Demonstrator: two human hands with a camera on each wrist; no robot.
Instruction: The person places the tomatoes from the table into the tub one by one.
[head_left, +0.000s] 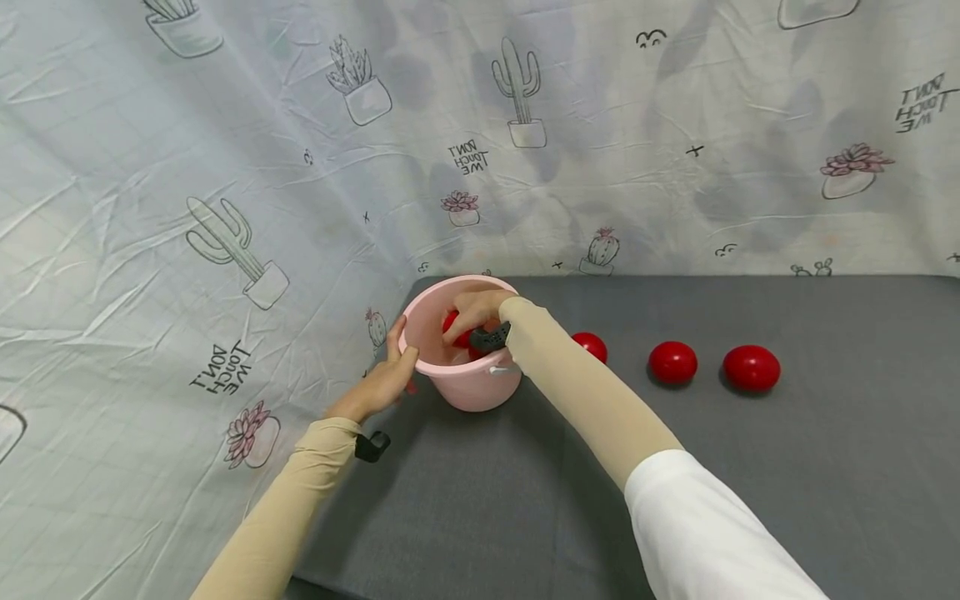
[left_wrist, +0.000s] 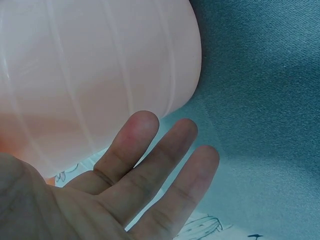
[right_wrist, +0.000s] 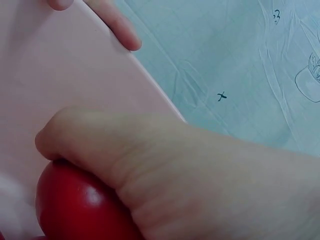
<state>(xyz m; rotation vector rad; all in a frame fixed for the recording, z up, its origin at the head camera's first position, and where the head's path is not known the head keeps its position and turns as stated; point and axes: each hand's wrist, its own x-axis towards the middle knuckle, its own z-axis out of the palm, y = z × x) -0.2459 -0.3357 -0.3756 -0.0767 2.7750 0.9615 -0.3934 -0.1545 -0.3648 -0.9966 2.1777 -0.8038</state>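
Note:
A pink bucket [head_left: 474, 393] stands on the grey table, its mouth tilted toward me in the head view. My left hand [head_left: 381, 383] holds its left rim, thumb and index finger at the edge. In the left wrist view, the other three fingers [left_wrist: 165, 175] extend beside the bucket's ribbed wall [left_wrist: 100, 65]. Down inside the bucket, my right hand [head_left: 480, 310] grips a glossy red oval ball [right_wrist: 82, 202], with the thumb over its top. More red shows beneath that hand, mostly hidden by it and the black wrist strap [head_left: 489, 337].
To the right of the bucket, three more red balls lie in a row: a near one [head_left: 591, 347] partly behind my right sleeve, a middle one [head_left: 672, 363] and a far one [head_left: 752, 368]. A cactus-print curtain [head_left: 645, 167] hangs behind and left of the table [head_left: 847, 467].

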